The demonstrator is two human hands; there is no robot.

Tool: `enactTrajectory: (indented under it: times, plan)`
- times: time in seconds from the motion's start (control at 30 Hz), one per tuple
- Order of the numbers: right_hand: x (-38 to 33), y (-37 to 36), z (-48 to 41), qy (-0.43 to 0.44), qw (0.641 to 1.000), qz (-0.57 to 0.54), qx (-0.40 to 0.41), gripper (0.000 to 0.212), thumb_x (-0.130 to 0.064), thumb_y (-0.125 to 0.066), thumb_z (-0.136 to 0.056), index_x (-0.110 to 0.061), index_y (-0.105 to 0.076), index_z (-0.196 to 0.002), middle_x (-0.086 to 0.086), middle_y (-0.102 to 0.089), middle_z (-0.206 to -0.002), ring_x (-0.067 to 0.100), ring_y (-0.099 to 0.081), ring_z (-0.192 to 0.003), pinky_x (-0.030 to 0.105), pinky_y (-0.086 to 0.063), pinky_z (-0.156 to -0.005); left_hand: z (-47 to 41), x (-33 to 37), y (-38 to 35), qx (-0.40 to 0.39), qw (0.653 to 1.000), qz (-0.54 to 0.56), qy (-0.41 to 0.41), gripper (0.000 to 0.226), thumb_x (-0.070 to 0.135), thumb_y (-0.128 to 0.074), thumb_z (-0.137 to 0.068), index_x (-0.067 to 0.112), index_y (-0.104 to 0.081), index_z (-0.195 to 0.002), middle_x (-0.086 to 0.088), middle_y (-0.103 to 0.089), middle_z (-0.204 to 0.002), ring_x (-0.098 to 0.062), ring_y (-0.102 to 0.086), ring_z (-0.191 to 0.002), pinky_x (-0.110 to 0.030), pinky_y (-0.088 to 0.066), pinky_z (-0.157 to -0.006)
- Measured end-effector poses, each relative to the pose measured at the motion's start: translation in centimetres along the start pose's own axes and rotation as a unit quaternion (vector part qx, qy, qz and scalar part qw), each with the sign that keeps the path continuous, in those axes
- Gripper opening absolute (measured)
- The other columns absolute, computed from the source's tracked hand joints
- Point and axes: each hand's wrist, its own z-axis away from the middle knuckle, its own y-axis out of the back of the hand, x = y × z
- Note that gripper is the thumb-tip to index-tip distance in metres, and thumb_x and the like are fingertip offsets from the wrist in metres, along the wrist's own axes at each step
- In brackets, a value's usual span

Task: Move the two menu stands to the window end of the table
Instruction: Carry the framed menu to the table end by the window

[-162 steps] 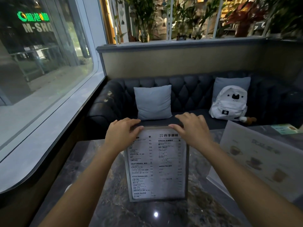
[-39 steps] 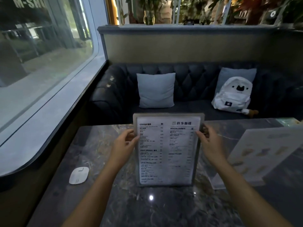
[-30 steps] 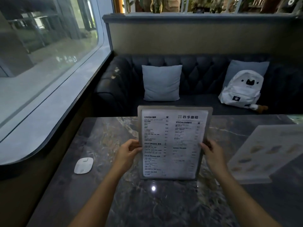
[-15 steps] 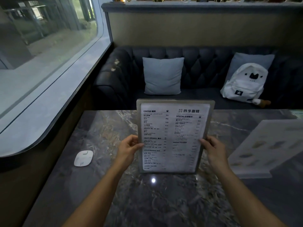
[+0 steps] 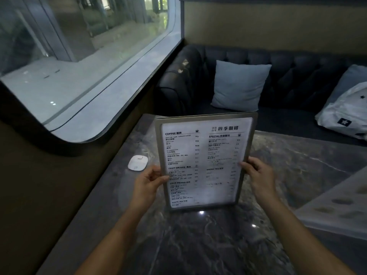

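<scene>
Both hands, left [image 5: 148, 180] and right [image 5: 258, 175], grasp menu stand [image 5: 202, 161] at side edges; rigid, light, slippery panel, best held mid-edge.

Left hand [image 5: 148, 182], right hand [image 5: 258, 176], fingers clamped

upright grey-framed menu stand [image 5: 204, 161] mid-table, slightly tilted; second pale menu stand [image 5: 337, 207] at right edge
</scene>
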Motion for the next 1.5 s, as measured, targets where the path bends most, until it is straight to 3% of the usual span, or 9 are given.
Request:
enactTrajectory:
  times: [0.2, 0.4, 0.47, 0.6, 0.8, 0.97, 1.13, 1.33, 1.5]
  plan:
    - [-1.5, -6.0, 1.5, 0.055, 0.992, 0.013, -0.111, 0.014, -0.013, -0.06, -0.083, -0.022, -0.069, -0.087, 0.007, -0.07, -0.089, 0.022, -0.066, -0.085, 0.034, -0.054, -0.074, 5.3, 0.7, 5.7, 0.119, 0.992, -0.045, 0.014, 0.038, -0.012, -0.06, -0.075, 0.024, -0.059, -0.061, 0.015, -0.067, -0.059, 0.002, -0.062, -0.061, -0.008, -0.049, -0.059]
    - [-2.5, -11.9, 3.9, 0.046, 0.978, -0.004, -0.201, 0.018, -0.017, -0.059, -0.084, -0.031, -0.067, -0.076, -0.014, -0.071, -0.073, 0.001, -0.066, -0.068, 0.01, -0.049, -0.054, 10.3, 1.1, 10.4, 0.229, 0.971, -0.051, 0.043, 0.018, -0.009, -0.063, -0.074, 0.009, -0.062, -0.073, -0.005, -0.066, -0.075, -0.007, -0.064, -0.068, -0.011, -0.052, -0.06]
    - [-2.9, -13.5, 4.7, 0.058, 0.971, 0.028, -0.229, 0.015, -0.021, -0.057, -0.085, -0.029, -0.067, -0.077, -0.009, -0.071, -0.079, 0.005, -0.065, -0.073, 0.015, -0.051, -0.057, 12.2, 1.2, 11.5, 0.258, 0.963, -0.056, 0.05, 0.018, -0.008, -0.063, -0.075, 0.01, -0.062, -0.073, -0.004, -0.067, -0.075, 0.0, -0.064, -0.066, -0.01, -0.052, -0.06]
    - [-3.6, -16.3, 6.3, 0.086, 0.959, 0.047, -0.265, 0.011, -0.016, -0.058, -0.084, -0.01, -0.068, -0.085, 0.014, -0.071, -0.087, 0.03, -0.065, -0.083, 0.048, -0.054, -0.076, 15.8, 1.1, 13.0, 0.324, 0.942, -0.057, 0.064, 0.022, -0.007, -0.065, -0.074, 0.013, -0.062, -0.068, -0.003, -0.066, -0.074, -0.004, -0.064, -0.067, -0.011, -0.052, -0.06]
    - [-3.7, -19.3, 8.6, 0.085, 0.949, 0.041, -0.302, 0.013, -0.016, -0.061, -0.083, -0.025, -0.068, -0.076, 0.002, -0.07, -0.077, 0.026, -0.066, -0.076, 0.052, -0.055, -0.076, 20.0, 0.9, 13.9, 0.398, 0.909, -0.069, 0.104, 0.023, -0.004, -0.067, -0.073, 0.019, -0.063, -0.07, -0.001, -0.067, -0.076, -0.009, -0.064, -0.069, -0.015, -0.053, -0.058]
    - [-3.2, -21.0, 9.9, 0.072, 0.941, 0.015, -0.332, 0.011, -0.011, -0.06, -0.083, -0.006, -0.068, -0.088, 0.021, -0.07, -0.089, 0.039, -0.064, -0.086, 0.06, -0.05, -0.081, 22.6, 0.9, 14.4, 0.416, 0.901, -0.059, 0.108, 0.021, -0.004, -0.066, -0.074, 0.016, -0.063, -0.074, -0.008, -0.067, -0.085, -0.028, -0.063, -0.085, -0.041, -0.052, -0.078]
    - [-3.4, -21.5, 10.7, 0.076, 0.93, 0.01, -0.358, 0.02, -0.016, -0.061, -0.083, -0.034, -0.069, -0.079, -0.007, -0.072, -0.082, 0.017, -0.069, -0.08, 0.042, -0.058, -0.076, 24.1, 1.0, 14.1, 0.428, 0.894, -0.06, 0.114, 0.022, -0.001, -0.067, -0.074, 0.021, -0.064, -0.074, 0.0, -0.068, -0.082, -0.01, -0.064, -0.073, -0.019, -0.054, -0.063]
    - [-3.6, -21.5, 10.7, 0.101, 0.918, 0.015, -0.383, 0.026, -0.023, -0.06, -0.083, -0.049, -0.066, -0.081, -0.029, -0.07, -0.078, 0.001, -0.067, -0.078, 0.016, -0.055, -0.067, 24.8, 1.1, 13.6, 0.432, 0.892, -0.052, 0.119, 0.018, -0.001, -0.067, -0.074, 0.016, -0.064, -0.075, -0.001, -0.067, -0.08, -0.01, -0.062, -0.07, -0.017, -0.055, -0.063]
    - [-3.6, -21.3, 10.7, 0.113, 0.911, 0.033, -0.395, 0.021, -0.029, -0.059, -0.083, -0.049, -0.065, -0.081, -0.027, -0.07, -0.077, 0.002, -0.066, -0.077, 0.023, -0.056, -0.071, 25.9, 1.1, 12.9, 0.417, 0.895, -0.088, 0.13, 0.014, 0.003, -0.068, -0.075, 0.016, -0.062, -0.076, -0.003, -0.067, -0.083, -0.012, -0.063, -0.075, -0.021, -0.053, -0.063]
